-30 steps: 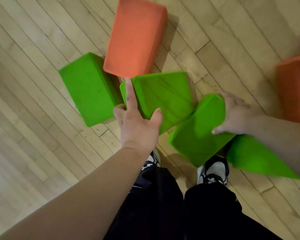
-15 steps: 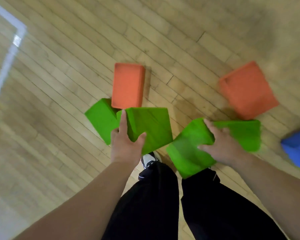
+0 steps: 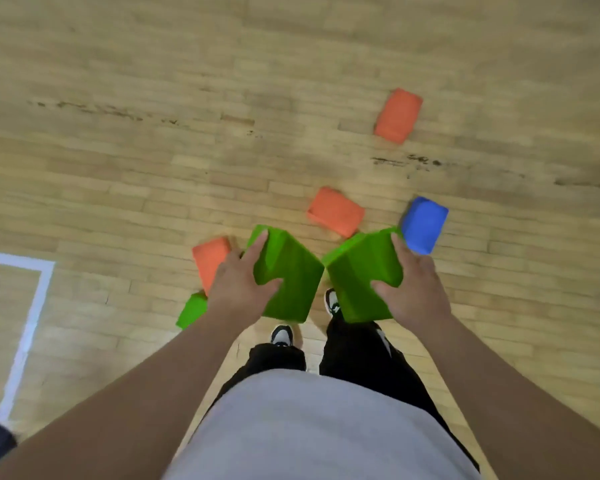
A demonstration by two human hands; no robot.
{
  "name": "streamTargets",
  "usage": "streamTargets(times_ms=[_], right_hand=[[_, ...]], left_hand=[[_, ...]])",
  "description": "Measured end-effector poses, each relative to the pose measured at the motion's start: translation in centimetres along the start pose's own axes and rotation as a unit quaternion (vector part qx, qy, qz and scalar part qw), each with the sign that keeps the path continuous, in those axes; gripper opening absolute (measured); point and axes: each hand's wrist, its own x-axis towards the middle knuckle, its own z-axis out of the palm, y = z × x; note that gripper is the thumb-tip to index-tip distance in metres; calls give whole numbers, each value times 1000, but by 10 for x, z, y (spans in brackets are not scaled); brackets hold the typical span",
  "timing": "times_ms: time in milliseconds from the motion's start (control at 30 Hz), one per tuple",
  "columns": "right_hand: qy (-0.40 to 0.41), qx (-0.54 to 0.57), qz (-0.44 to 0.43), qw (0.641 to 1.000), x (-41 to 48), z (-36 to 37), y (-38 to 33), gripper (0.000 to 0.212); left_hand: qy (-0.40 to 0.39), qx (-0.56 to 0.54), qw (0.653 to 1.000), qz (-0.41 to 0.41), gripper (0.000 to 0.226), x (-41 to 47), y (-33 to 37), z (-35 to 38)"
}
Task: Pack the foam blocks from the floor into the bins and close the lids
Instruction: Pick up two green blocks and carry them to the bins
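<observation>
We are holding two green blocks up off the wooden floor, one in each hand. Our left hand is gripping the left green block, with the thumb curling onto its top face and the forefinger lying along its left edge. Our right hand is gripping the right green block likewise, with the thumb pressing on top and the fingers wrapping its right side. The two held blocks are meeting corner to corner, though we cannot tell whether they are touching.

The blue block is lying on the floor just beyond our right fingertips. The middle orange block is lying near the blue block, to its left. The far orange block is sitting well beyond the blue block, farther from us. The near orange block is lying well left of the blue block, partly hiding behind our left hand. A third green block is peeking out beside our left forearm, farther left again and closer to us. A white line is running across the floor far to the blue block's left. Our shoes are showing left of the blue block and nearer, beneath the held blocks.
</observation>
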Motion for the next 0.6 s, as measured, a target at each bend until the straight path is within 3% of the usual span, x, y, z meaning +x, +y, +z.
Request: streamTargets(times_ms=[300,600], right_hand=[[128,117,119,978,-131,-32,89,92],[184,169,208,946,-189,-67,239,94]], left_hand=[[-72,50,983,163,91,-31,76,1],[-121,114,936,312,92,-73,245,115]])
